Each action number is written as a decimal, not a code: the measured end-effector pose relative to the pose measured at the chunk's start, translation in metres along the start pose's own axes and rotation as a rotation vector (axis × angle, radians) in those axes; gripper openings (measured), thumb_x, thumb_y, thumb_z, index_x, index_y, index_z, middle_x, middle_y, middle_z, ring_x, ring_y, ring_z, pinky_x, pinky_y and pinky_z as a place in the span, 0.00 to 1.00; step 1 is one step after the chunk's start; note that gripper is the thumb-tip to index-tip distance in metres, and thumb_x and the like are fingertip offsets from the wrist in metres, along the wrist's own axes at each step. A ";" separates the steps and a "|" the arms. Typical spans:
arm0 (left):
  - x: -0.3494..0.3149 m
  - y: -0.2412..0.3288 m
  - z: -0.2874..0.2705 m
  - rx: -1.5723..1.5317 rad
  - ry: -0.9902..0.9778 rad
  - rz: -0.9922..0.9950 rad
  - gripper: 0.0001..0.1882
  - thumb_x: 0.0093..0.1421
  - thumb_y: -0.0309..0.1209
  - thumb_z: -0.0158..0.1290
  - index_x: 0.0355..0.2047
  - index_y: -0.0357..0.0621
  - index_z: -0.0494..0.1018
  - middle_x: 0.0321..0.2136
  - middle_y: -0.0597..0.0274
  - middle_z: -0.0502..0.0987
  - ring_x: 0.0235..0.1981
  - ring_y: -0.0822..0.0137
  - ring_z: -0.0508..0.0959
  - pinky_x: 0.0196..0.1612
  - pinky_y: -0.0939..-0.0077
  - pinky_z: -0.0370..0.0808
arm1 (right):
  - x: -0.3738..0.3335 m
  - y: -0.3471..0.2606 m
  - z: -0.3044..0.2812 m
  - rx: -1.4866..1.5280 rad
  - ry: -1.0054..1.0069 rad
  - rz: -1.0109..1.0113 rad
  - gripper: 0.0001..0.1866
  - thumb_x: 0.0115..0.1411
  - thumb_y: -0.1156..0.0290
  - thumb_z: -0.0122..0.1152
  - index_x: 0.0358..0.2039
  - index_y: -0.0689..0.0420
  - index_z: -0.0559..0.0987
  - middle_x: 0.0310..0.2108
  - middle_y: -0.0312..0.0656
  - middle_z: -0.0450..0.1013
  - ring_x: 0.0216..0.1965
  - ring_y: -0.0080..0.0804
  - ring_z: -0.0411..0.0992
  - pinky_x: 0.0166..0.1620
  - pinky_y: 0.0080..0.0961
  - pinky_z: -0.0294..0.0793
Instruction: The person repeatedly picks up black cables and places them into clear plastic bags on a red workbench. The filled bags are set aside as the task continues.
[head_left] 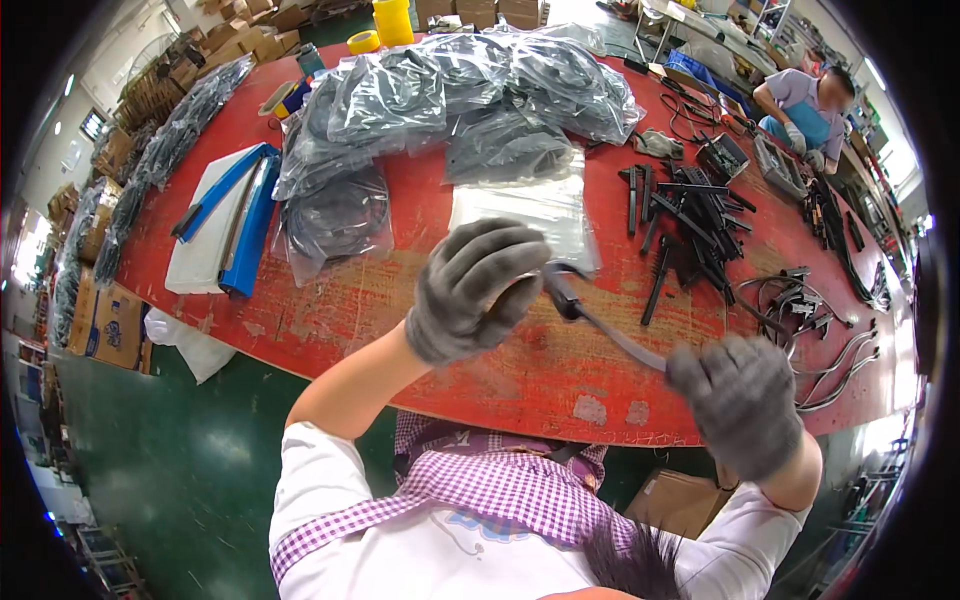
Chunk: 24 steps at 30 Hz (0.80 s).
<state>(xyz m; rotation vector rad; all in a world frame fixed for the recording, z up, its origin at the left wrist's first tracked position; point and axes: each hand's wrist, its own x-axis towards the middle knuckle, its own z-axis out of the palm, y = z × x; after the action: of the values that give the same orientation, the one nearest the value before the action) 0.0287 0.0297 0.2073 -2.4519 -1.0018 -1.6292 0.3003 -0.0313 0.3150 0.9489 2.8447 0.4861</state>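
A dark flat cable (624,343) is stretched in the air between my hands, above the near part of the table. My right hand (740,405), in a grey glove, is closed around its right end. Near the other end, a black connector (566,302) and a short bend of cable sit at the fingertips of my left hand (480,290). The left hand is gloved too, with fingers curled towards the thumb; its inner grip is partly hidden. Behind the cable lies a stack of clear plastic bags (525,215).
Bagged cables (390,95) are heaped at the back of the red table (400,290). A blue-and-white paper-cutter-like tool (220,220) lies left. Black bar-shaped parts (695,220) and loose cables (800,310) lie right. A co-worker (810,110) sits at the far right.
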 end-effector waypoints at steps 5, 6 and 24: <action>-0.026 -0.143 0.024 0.709 -0.330 -0.247 0.28 0.51 0.34 0.49 0.54 0.50 0.59 0.52 0.54 0.62 0.52 0.54 0.62 0.55 0.57 0.58 | 0.035 -0.011 0.060 -0.115 0.096 -0.022 0.15 0.44 0.62 0.57 0.34 0.53 0.72 0.18 0.33 0.62 0.21 0.28 0.65 0.21 0.28 0.61; -0.043 -0.181 0.025 0.945 -0.278 -0.347 0.31 0.53 0.36 0.44 0.59 0.52 0.52 0.59 0.57 0.54 0.58 0.53 0.55 0.57 0.48 0.51 | 0.035 -0.016 0.062 -0.022 0.153 -0.065 0.16 0.44 0.62 0.57 0.35 0.52 0.72 0.19 0.32 0.62 0.21 0.28 0.65 0.21 0.28 0.61; -0.027 -0.483 0.026 1.418 -0.450 -0.440 0.31 0.58 0.42 0.32 0.62 0.50 0.42 0.64 0.59 0.37 0.64 0.54 0.31 0.57 0.33 0.29 | 0.079 0.017 0.139 0.388 0.170 -0.078 0.19 0.41 0.62 0.61 0.38 0.47 0.75 0.19 0.28 0.65 0.18 0.25 0.64 0.17 0.24 0.59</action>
<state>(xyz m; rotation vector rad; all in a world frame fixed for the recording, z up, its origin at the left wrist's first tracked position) -0.2099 0.4089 0.0223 -1.5437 -1.8808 -0.0278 0.2740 0.0660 0.1894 0.8787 3.1873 0.0021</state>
